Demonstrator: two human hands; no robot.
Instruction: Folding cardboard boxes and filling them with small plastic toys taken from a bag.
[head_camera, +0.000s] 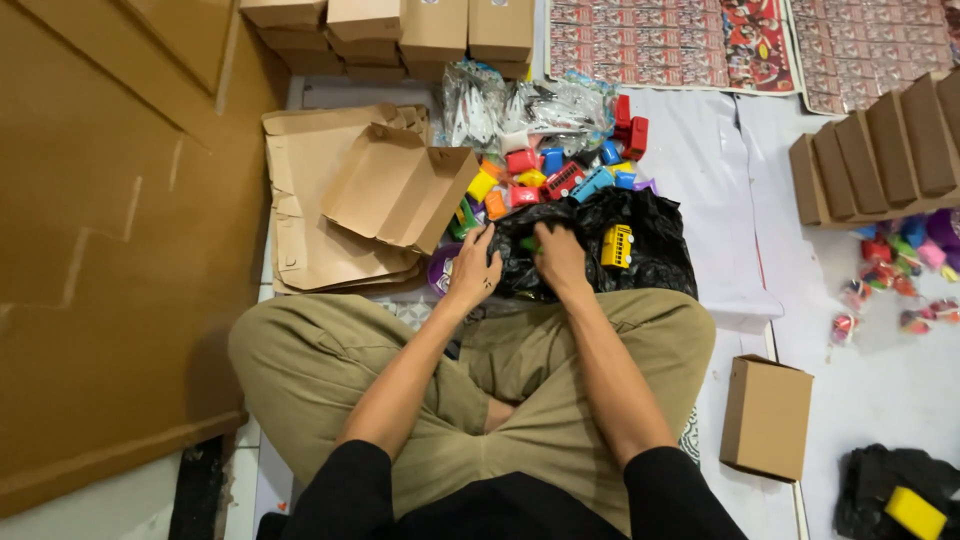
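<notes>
A single view is given, taken from a camera worn on the head and aimed steeply down over the crossed legs (470, 400) to the floor (880, 390) ahead. The lap fills the lower frame at close range — the forearms run up from the bottom edge. Farther floor is seen toward the top. No second view is provided, so nothing is shared.
</notes>
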